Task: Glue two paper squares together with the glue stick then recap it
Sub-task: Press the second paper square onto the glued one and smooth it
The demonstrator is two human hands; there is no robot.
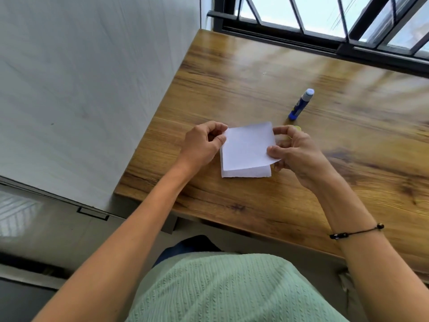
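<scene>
A white paper square (pixel 248 146) is held just above a second white square (pixel 246 173) that lies flat on the wooden table (pixel 255 73). My left hand (pixel 204 142) pinches the upper square's left edge near its far corner. Its right edge is pinched by my right hand (pixel 294 152) between thumb and fingers. The blue glue stick (pixel 300 104) stands upright beyond my right hand with its cap off and pale glue showing at the top. A yellow cap (pixel 297 129) peeks out behind my right fingers, mostly hidden.
A white wall (pixel 92 77) runs along the table's left edge. A dark-framed window (pixel 325 31) borders the far edge. The table's near edge is close to my body, and a grey floor lies at the left.
</scene>
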